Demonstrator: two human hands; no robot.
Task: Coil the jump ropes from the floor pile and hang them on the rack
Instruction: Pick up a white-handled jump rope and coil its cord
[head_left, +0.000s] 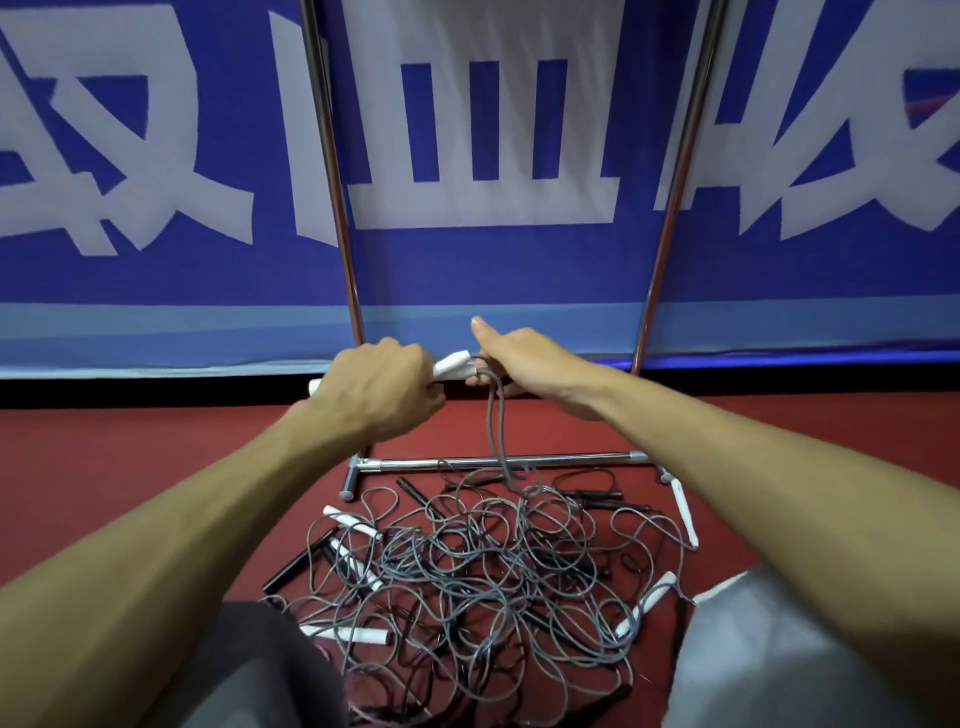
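The left grip (379, 387) is clenched round the white handles (451, 365), whose long axis runs roughly 9 to 3 o'clock. The right grip (524, 364), just beside at 3 o'clock, hooks the grey cord (496, 431), which drops toward 6 o'clock into the floor pile (467, 571).

Lighting's even and kinda dim, no hard shadows or glare; slight softness all over, plus wide-angle bending at the edges.

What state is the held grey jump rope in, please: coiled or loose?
Loose: its grey cord hangs from the white plastic handles into the tangled floor pile.
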